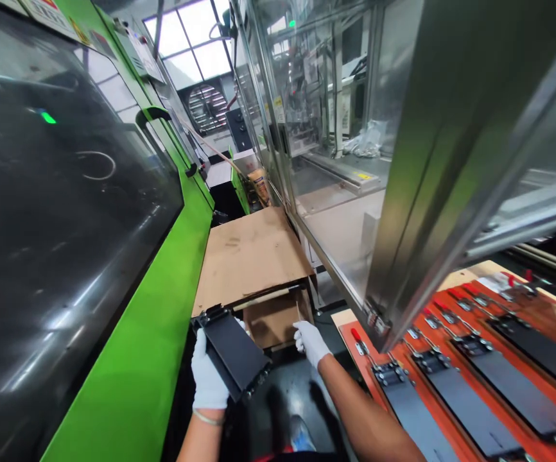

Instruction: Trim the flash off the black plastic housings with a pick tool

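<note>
My left hand (208, 378), in a white glove, grips a black rectangular molded part (239, 351) by its edge. The part is tilted, with a broad flat face and small fittings at both ends. To its right, my right hand (311, 341), also gloved in white, has its fingers curled together in front of an open cardboard box (273, 321). Whether anything sits between those fingers cannot be made out.
A brown cardboard sheet (253, 247) lies over the box. Left stands a green machine (128, 340) with a dark window. On the right, a metal-framed enclosure (403, 167) overhangs an orange board (369, 359), where several dark flat parts sit under red-handled toggle clamps.
</note>
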Available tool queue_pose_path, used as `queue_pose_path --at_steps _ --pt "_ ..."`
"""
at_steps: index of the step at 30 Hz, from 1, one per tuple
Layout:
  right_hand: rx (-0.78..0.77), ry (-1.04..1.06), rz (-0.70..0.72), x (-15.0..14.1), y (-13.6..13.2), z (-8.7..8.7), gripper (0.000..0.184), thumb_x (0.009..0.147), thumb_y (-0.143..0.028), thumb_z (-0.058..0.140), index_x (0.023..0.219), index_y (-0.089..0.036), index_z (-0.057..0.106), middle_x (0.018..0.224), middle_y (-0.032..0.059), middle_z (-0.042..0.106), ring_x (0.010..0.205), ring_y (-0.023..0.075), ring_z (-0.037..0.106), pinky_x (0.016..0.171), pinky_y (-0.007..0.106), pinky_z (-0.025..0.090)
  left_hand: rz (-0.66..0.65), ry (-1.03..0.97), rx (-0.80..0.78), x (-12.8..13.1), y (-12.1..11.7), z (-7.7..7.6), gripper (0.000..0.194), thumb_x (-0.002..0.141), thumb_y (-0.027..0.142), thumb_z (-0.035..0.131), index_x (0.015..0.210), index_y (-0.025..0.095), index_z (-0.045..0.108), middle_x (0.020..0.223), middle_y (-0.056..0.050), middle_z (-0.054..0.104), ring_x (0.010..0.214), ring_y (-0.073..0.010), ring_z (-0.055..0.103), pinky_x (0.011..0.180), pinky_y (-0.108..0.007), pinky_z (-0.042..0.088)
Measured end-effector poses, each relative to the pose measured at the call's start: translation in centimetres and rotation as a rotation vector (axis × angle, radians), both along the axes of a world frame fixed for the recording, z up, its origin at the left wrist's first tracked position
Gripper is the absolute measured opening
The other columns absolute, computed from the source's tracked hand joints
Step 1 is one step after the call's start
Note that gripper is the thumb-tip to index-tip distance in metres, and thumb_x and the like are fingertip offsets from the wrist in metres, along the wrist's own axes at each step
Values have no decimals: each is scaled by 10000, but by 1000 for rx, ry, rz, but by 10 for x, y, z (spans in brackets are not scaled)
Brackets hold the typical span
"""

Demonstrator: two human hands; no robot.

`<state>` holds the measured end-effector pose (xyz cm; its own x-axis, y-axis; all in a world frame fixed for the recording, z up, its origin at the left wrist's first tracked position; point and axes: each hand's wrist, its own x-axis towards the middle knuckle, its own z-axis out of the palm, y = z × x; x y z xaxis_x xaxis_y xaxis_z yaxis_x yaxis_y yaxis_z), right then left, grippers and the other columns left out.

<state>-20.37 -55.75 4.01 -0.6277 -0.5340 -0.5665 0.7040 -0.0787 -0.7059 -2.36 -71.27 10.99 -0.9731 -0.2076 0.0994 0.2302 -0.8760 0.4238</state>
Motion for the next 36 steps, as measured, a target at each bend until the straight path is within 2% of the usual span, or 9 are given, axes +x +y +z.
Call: queue_pose_path --at_steps 2,4,6,8,13,21,27,32,36 --pt "20 54 -2 13 24 12 189 883 -250 655 743 -168 558 511 -75 509 347 55 404 353 164 287 -9 62 -13 -11 13 7 744 1016 604 309 1412 59 624 1430 -215 620 1337 -358 594 1168 -541 417" --pt "0 187 17 27 54 30 133 847 -289 657 838 -170 598 538 -65 554 351 62 421 356 171 283 -7 51 -18 -24 27 18 699 1014 582 349 1395 73 639 1401 -213 650 1317 -347 613 1171 -524 415" --pt "-23 415 76 42 87 53 242 865 -395 613 967 -175 614 592 -58 585 364 80 442 368 200 315 41 -20 -3 -38 42 31 655 1000 582 406 1336 90 676 1320 -211 706 1247 -324 663 1143 -488 450" --pt "-4 639 153 56 116 77 294 935 -467 501 952 -191 600 628 -45 584 397 100 472 404 234 365 122 -82 7 -50 56 46 633 967 611 473 1302 120 689 1247 -191 744 1165 -311 700 1085 -486 499" --pt "158 1066 273 77 157 118 336 1035 -342 356 766 -230 523 639 -1 585 587 161 589 588 292 459 248 -78 -82 -70 89 75 660 868 668 613 1316 185 662 1152 -137 767 1030 -281 721 948 -453 570" --pt "205 1174 284 76 167 126 292 1020 -248 344 774 -237 501 639 0 597 573 171 597 586 292 458 243 -13 -256 -73 109 95 718 781 696 706 1302 204 659 1119 -108 764 993 -271 715 899 -426 587" --pt "183 1188 297 77 167 126 296 1034 -249 357 812 -227 551 658 7 638 576 169 614 582 288 471 335 -27 -283 -68 117 106 692 831 731 621 1309 232 651 1095 -102 761 972 -255 710 880 -406 592" --pt "176 1287 233 82 163 123 331 1044 -253 347 937 -209 657 838 66 748 732 205 703 674 315 532 387 4 -271 -67 125 112 626 836 730 619 1219 239 681 1063 -89 754 939 -233 699 845 -386 592" --pt "157 1332 269 85 164 124 336 1033 -242 367 918 -203 680 917 86 774 800 216 730 693 314 548 428 23 -273 -67 129 117 636 858 732 589 1264 246 652 1128 -94 736 986 -238 677 850 -383 575"
